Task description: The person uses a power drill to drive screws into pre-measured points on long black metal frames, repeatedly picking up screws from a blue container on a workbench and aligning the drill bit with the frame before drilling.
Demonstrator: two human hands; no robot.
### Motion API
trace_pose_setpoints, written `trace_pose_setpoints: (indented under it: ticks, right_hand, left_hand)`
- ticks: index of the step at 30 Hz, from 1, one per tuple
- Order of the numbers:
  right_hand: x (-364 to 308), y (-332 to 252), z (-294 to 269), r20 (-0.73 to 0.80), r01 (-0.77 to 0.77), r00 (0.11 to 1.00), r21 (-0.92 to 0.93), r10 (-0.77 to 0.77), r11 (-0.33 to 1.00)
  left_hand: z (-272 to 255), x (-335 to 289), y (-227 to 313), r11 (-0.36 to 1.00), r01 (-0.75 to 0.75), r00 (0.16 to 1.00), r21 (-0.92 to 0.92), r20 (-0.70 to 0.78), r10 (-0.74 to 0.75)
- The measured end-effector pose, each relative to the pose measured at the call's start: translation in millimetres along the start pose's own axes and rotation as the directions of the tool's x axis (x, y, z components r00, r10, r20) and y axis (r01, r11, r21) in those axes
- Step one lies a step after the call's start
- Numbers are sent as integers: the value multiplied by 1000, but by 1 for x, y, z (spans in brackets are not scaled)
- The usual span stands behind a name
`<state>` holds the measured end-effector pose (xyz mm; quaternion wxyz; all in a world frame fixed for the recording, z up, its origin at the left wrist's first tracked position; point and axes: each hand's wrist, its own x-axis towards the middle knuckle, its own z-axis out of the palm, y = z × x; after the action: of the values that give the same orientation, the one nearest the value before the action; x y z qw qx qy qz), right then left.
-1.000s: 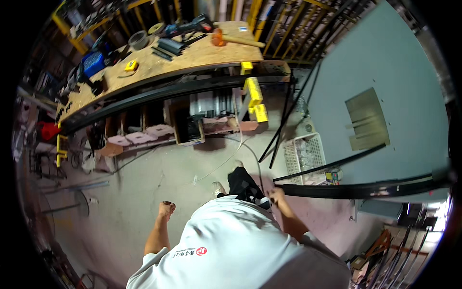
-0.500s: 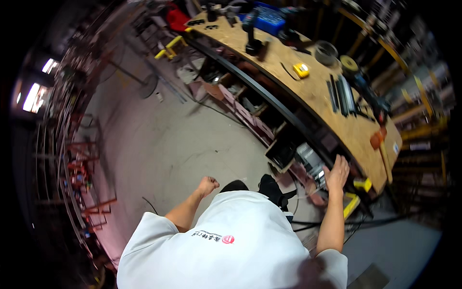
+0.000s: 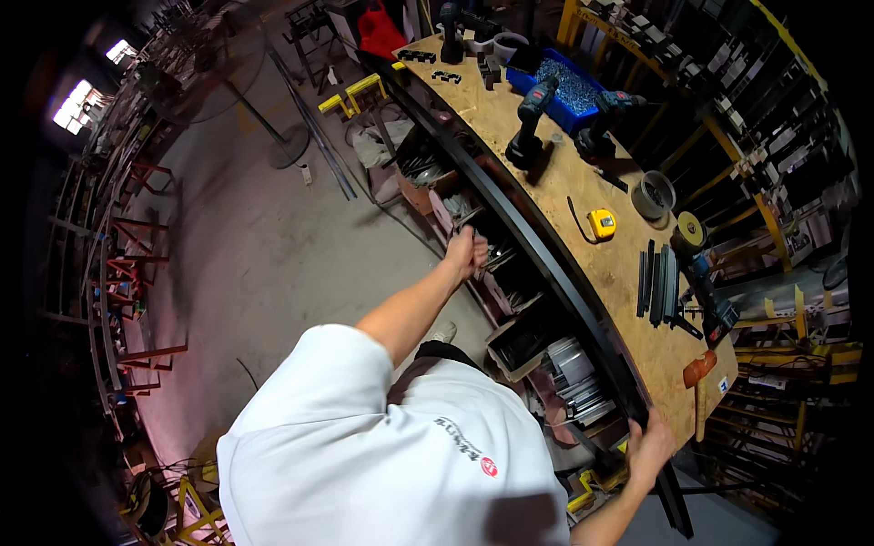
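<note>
- The left hand [image 3: 467,252] reaches out at arm's length to the long black metal bar [image 3: 546,264] that runs along the front edge of the plywood-topped counter [image 3: 546,196]; its fingers curl against the bar's near side, though whether they fully close around it cannot be told.
- The right hand [image 3: 649,446] sits at the bar's near end, low on the right, with its fingers wrapped over the top of the bar.
- The bar lies lengthwise on the counter's front edge, from the far end near a red bag [image 3: 381,29] to the near end past the right hand.
- Under the counter, just behind the left hand, open shelves [image 3: 510,291] hold grey metal pieces and a small open box [image 3: 519,344].
- On the counter stand two dark cordless drills [image 3: 531,123], with a blue tray of small metal parts [image 3: 564,82] just beyond them.
- A yellow tape measure [image 3: 602,223] lies near the middle, a grey roll of tape [image 3: 653,194] beside it.
- Several flat dark metal strips [image 3: 657,284] lie side by side nearer the right hand.
- An angle grinder with a tan disc [image 3: 694,246] rests just beyond the strips.
- The person wears a white T-shirt [image 3: 382,455] and stands on a grey concrete floor [image 3: 264,255].
</note>
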<state>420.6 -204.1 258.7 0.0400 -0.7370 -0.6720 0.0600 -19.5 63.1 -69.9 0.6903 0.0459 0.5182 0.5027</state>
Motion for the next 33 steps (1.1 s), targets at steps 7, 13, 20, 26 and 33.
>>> trace_pose_setpoints:
  ticks: [7,13,20,26,33]
  right_hand:
    - [-37,-53,-22,-82,-104,992,-65,98,993]
    - [-60,-60,-2,-125,-104,986,80,113,991]
    - [-90,-97,59,29,-206,979,142,204,968]
    - [-153,-78,95,-72,-236,968,68,241,969]
    - [-129,-86,127,0,-321,947,60,322,945]
  left_hand:
    - [98,32,80,870,73,997,-487,66,-47]
    - [99,-32,118,864,-27,992,-502,93,85]
    - [12,-78,130,876,-44,998,-480,-69,13]
    - [6,-20,81,924,-43,979,-380,166,114]
    - [-97,1,96,882,379,824,-280,536,-184]
